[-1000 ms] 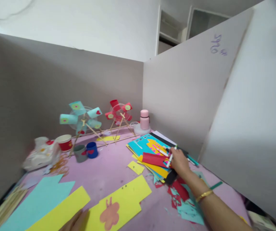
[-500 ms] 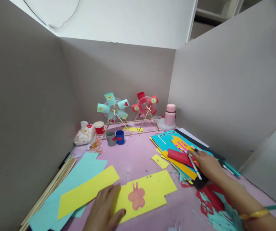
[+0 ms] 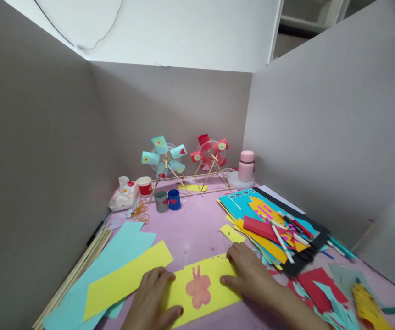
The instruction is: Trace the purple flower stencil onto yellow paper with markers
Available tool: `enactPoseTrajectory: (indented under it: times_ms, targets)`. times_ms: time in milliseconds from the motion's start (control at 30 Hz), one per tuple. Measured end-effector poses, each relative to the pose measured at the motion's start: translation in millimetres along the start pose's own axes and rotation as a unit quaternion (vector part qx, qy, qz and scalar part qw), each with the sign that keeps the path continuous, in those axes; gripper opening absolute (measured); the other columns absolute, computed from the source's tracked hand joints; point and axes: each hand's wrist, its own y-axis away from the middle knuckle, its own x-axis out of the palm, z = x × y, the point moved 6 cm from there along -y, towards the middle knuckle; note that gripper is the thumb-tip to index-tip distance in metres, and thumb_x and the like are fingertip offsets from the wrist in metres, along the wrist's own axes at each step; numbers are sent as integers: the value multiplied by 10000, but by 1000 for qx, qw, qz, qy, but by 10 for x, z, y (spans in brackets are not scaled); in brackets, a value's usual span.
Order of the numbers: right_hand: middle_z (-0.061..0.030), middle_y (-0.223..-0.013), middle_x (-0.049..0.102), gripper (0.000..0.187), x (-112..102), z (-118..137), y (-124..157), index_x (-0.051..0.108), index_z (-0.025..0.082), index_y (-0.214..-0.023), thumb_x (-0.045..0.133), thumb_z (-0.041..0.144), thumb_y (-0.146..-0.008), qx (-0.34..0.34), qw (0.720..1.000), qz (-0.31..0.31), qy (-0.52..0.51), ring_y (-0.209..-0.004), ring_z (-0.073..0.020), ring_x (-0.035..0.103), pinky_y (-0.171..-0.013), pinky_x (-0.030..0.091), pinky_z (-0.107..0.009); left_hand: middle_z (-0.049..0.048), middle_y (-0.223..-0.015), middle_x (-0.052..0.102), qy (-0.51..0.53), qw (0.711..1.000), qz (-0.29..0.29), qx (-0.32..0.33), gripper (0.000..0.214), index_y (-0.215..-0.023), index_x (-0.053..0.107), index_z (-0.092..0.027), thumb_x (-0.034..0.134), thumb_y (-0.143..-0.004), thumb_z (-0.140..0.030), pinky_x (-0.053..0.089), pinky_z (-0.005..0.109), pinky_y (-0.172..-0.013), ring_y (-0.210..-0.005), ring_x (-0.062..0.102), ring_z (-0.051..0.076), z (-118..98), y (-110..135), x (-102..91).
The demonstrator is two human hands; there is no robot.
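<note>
A yellow sheet of paper (image 3: 180, 293) with a pink-orange butterfly drawing (image 3: 199, 291) lies flat on the table in front of me. My left hand (image 3: 154, 293) rests on its left end, thumb and fingers apart. Across the right end lies my right hand (image 3: 247, 275), its thumb on the paper and its fingers near the far edge, with a gap between them. Neither hand lifts the sheet. Left of it, a plain yellow strip (image 3: 128, 279) overlaps light blue sheets (image 3: 114, 256). A small yellow piece (image 3: 232, 233) lies beyond my right hand.
Two model wheels, light blue (image 3: 165, 158) and red (image 3: 211, 153), stand on stick frames at the back. Grey (image 3: 161, 202) and blue (image 3: 174, 200) paper rings sit before them. Markers (image 3: 281, 243) lie on a paper stack (image 3: 238, 201). Paper scraps (image 3: 321, 293) and sticks (image 3: 76, 275) flank the work area.
My right hand has moved left and toward me, from the markers on the paper stack to the butterfly sheet's right end. My left hand stays on the sheet. The view has shifted slightly.
</note>
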Motion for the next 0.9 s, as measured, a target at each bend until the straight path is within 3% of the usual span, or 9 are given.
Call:
enactPoseTrajectory:
  times_ms: [200, 333, 400, 533, 600, 667, 767, 900]
  targets:
    - [-19, -792, 553, 206, 68, -44, 53, 426, 210, -755, 598, 129, -676, 29, 994, 4, -109, -753, -194, 502, -653, 352, -286, 52, -1012, 579, 14, 1000, 1, 10, 275, -912, 548, -216, 603, -649, -162, 449, 369, -853, -986, 522, 255, -98, 37, -8]
    - [58, -644, 464, 153, 122, -40, 156, 384, 229, -798, 492, 135, -745, 43, 970, 24, -237, -587, -129, 458, -527, 333, -217, 77, -1177, 571, 24, 999, -12, 26, 425, -1152, 532, -232, 615, -735, -235, 417, 416, -952, -1132, 487, 281, -4, 89, 40]
    - [75, -616, 432, 147, 148, -49, 202, 389, 230, -794, 523, 186, -752, 64, 929, 26, -365, -557, -116, 434, -505, 315, -207, 99, -1289, 526, 25, 999, -20, 30, 517, -1277, 475, -233, 614, -785, -309, 375, 462, -1010, -1220, 439, 301, 67, 115, 82]
    - [70, -625, 502, 283, 206, -51, 246, 441, 220, -807, 692, 317, -722, 88, 813, 30, -575, -555, -112, 478, -525, 345, -208, 111, -1392, 452, 68, 995, -77, -17, 524, -1338, 425, -221, 539, -861, -405, 303, 516, -1068, -1309, 369, 311, 94, 138, 56]
    - [56, -645, 556, 330, 218, -58, 243, 472, 219, -832, 746, 362, -714, 89, 766, 20, -636, -571, -125, 529, -560, 390, -228, 114, -1389, 458, 155, 976, -129, -83, 543, -1341, 408, -210, 517, -870, -457, 337, 479, -1054, -1293, 406, 304, 67, 145, -10]
    - [41, -658, 598, 347, 217, -70, 235, 501, 220, -840, 777, 382, -705, 91, 741, 6, -665, -589, -142, 570, -590, 423, -247, 117, -1284, 559, 296, 930, -159, -149, 609, -1357, 365, -204, 507, -862, -529, 465, 399, -924, -1143, 557, 283, 36, 156, -26]
    - [17, -687, 647, 365, 189, -55, 233, 542, 219, -825, 809, 414, -669, 97, 732, -1, -674, -618, -169, 609, -619, 454, -269, 109, -1042, 689, 448, 864, -118, -200, 748, -1332, 381, -176, 618, -764, -601, 520, 309, -591, -800, 656, 251, -47, 152, 59]
    - [1, -688, 657, 382, 135, -82, 271, 617, 198, -764, 760, 542, -681, 162, 736, -27, -656, -655, -179, 615, -643, 466, -262, 81, -965, 710, 477, 850, -101, -201, 710, -1252, 486, -185, 695, -708, -590, 422, 230, -464, -666, 619, 191, -99, 160, 90]
